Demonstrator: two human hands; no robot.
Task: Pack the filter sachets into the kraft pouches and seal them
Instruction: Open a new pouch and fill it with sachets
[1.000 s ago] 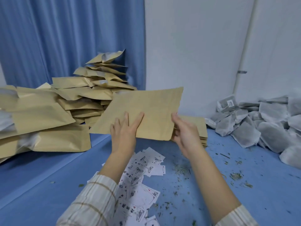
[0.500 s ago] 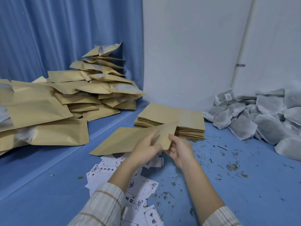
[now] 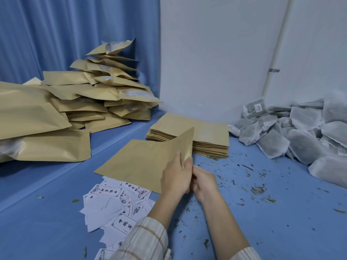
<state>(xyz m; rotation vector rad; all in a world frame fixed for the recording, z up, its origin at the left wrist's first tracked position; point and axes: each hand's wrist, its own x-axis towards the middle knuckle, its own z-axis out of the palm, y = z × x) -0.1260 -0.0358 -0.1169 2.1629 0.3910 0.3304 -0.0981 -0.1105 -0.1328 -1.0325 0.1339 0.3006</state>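
Both hands meet at the near right corner of one flat kraft pouch [image 3: 146,164]: the left hand [image 3: 176,177] has a pinching grip on its edge, the right hand [image 3: 203,182] sits just beside it, its grip too hidden to tell. That pouch hovers low over the blue counter [image 3: 262,231], above scattered printed labels [image 3: 116,209]. Behind it lies a stack of empty pouches [image 3: 210,137]; filter sachets [image 3: 300,132] heap at the right, filled pouches [image 3: 78,102] at the left.

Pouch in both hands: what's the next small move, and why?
Probably spread the pouch mouth open. Both the left hand and right hand pinch its near right edge, where one layer already lifts away, and no sachet is in it yet. The sachets lie at the far right for the reach after.
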